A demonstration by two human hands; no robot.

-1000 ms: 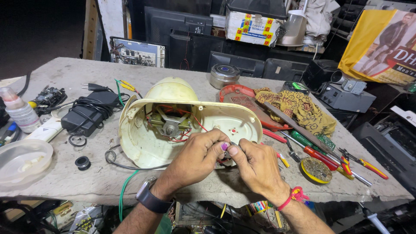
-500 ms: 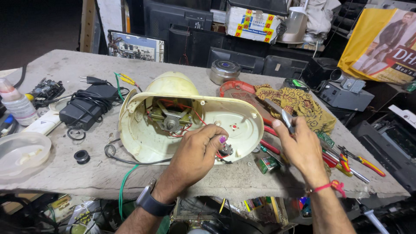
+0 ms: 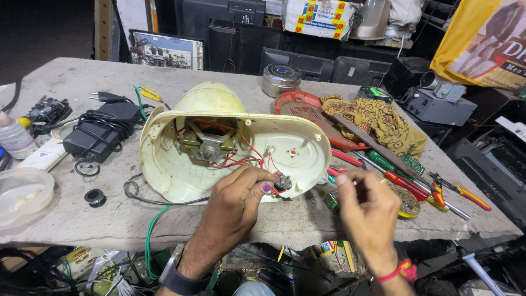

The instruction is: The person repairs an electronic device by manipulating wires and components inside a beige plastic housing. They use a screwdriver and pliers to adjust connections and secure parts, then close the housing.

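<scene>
At the middle of the grey workbench [image 3: 66, 214] lies an opened cream plastic appliance housing [image 3: 307, 151], its hollow side up, showing a small motor [image 3: 208, 145] and thin red wires [image 3: 246, 151] inside. Near its front rim sits a small rotary switch [image 3: 283, 182] joined to those wires; the left hand [image 3: 233, 211] pinches it between curled thumb and forefinger, the wrist wearing a dark watch [image 3: 178, 277]. The right hand [image 3: 370, 216] hovers just right of the housing, fingers loosely curled, thumb and forefinger tips drawn near each other; whether they grip anything cannot be told. Right of it lie red-handled screwdrivers [image 3: 405, 183], pliers [image 3: 457, 192] and a round solder tin [image 3: 408, 204]. Behind them sit a yellow patterned cloth [image 3: 383, 118], a red lid [image 3: 298, 104] and a metal tin [image 3: 280, 79]. Left of the housing lie a black power adapter [image 3: 98, 131] with its cord, a black ring [image 3: 96, 196], a clear plastic bowl [image 3: 22, 194] and a green wire [image 3: 153, 225].
</scene>
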